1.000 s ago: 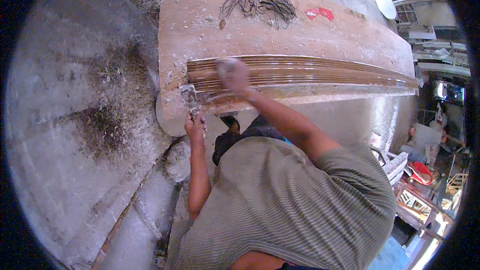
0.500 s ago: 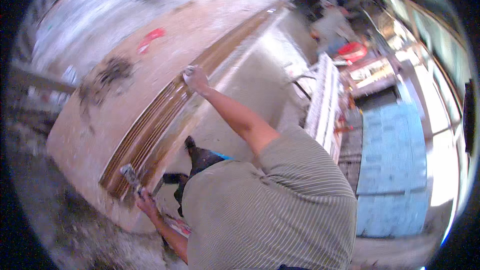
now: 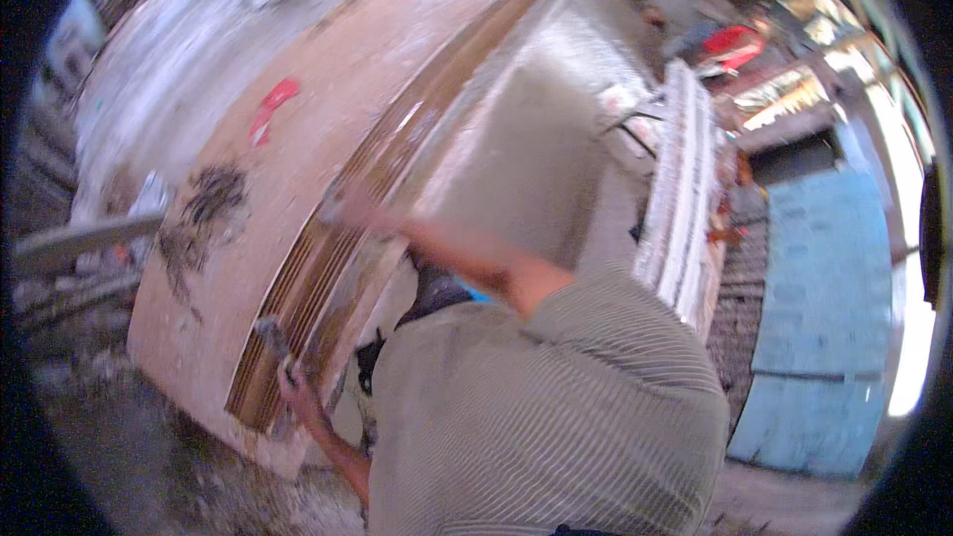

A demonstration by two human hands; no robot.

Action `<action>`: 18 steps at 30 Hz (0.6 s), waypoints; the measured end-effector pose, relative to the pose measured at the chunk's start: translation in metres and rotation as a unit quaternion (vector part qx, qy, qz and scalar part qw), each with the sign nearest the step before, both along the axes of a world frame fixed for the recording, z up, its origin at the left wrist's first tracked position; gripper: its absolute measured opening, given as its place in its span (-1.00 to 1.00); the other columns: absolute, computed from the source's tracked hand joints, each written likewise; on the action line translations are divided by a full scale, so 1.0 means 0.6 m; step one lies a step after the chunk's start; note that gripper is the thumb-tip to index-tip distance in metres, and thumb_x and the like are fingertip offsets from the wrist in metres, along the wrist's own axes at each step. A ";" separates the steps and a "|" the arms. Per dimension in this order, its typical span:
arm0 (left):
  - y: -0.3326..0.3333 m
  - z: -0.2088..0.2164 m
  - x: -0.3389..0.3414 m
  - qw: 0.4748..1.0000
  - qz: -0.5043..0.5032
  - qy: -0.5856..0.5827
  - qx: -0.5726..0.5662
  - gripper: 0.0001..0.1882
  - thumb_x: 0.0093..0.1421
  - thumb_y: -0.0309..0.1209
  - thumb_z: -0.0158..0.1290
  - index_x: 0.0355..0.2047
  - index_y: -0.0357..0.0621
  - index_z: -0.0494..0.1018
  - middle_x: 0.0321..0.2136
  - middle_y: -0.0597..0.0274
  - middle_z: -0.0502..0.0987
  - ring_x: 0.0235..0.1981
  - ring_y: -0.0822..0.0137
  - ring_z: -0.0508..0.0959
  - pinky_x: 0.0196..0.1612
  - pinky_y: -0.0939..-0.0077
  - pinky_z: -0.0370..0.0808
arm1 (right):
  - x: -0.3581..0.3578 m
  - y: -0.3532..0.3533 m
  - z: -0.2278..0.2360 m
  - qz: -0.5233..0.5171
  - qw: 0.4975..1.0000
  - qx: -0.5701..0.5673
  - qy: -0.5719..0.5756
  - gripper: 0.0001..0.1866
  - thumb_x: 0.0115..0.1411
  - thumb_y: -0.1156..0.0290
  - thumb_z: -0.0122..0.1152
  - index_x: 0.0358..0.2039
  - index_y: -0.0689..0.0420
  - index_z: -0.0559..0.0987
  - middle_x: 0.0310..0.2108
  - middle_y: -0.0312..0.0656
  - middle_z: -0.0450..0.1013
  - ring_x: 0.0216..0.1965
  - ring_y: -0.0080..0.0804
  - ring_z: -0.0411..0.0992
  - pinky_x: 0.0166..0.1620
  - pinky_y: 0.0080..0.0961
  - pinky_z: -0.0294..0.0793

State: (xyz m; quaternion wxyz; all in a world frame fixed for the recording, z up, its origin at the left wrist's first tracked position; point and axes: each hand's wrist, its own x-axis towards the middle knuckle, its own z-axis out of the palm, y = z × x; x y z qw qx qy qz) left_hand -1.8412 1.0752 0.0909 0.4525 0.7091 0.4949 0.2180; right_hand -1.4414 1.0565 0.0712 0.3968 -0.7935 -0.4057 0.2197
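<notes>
A long brown grooved moulding [image 3: 397,139] runs slantwise along the near side of a pale board table [image 3: 328,119]. At its near end my left hand [image 3: 296,387] is closed around the handle of a grey-headed hand tool [image 3: 270,335], whose head is over the grooves. Whether it is a brush or a trowel is not clear. My right hand [image 3: 359,210] reaches across to the middle of the moulding, smeared by motion. It looks closed at the grooves, with something pale at its fingers that I cannot make out.
Red scraps [image 3: 273,111] and a dark stain [image 3: 213,201] mark the tabletop. To the right stand long white strips [image 3: 680,159] and blue sheets [image 3: 824,278]. A person [image 3: 685,0] is at the far right, near a red object [image 3: 733,48].
My right hand has come back along the moulding toward the near end. My left hand stays by the near end with its tool. The whole view has shifted slightly.
</notes>
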 end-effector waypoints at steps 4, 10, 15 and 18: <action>-0.014 0.039 0.127 0.997 0.054 0.037 -0.039 -0.64 0.26 -0.33 0.04 -0.01 -0.28 0.42 -0.29 0.20 0.49 -0.30 0.35 0.43 -0.13 0.45 0.38 | 0.441 -0.121 0.017 -0.120 0.981 -0.059 -0.137 -0.74 -0.01 0.21 0.22 -0.45 0.15 0.56 -0.56 -0.07 0.47 -0.49 -0.12 0.45 -0.37 -0.17 0.44; -0.021 0.058 0.329 0.998 0.055 0.021 -0.033 -0.69 0.25 -0.33 0.06 -0.08 -0.29 0.45 -0.43 0.29 0.41 -0.39 0.40 0.36 -0.23 0.46 0.38 | 0.661 -0.136 0.029 -0.017 0.882 -0.152 -0.446 -0.79 0.09 0.31 0.09 -0.32 0.12 0.57 -0.50 -0.06 0.46 -0.43 -0.04 0.45 -0.31 -0.14 0.45; -0.028 0.069 0.476 0.996 -0.040 0.049 -0.061 -0.68 0.23 -0.30 0.09 -0.11 -0.30 0.47 -0.40 0.26 0.48 -0.37 0.42 0.41 -0.24 0.47 0.39 | 0.309 -0.096 0.024 0.087 0.980 0.090 -0.152 -0.87 0.10 0.41 0.16 -0.39 0.17 0.58 -0.50 -0.14 0.49 -0.44 -0.20 0.46 -0.31 -0.26 0.44; -0.030 0.078 0.521 0.987 -0.067 0.071 -0.127 -0.68 0.23 -0.31 0.09 -0.11 -0.28 0.47 -0.40 0.26 0.49 -0.36 0.44 0.42 -0.25 0.50 0.38 | 0.311 -0.096 0.112 0.063 0.978 0.001 0.198 -0.79 0.05 0.30 0.22 -0.34 0.13 0.62 -0.40 -0.15 0.56 -0.34 -0.23 0.51 -0.23 -0.26 0.49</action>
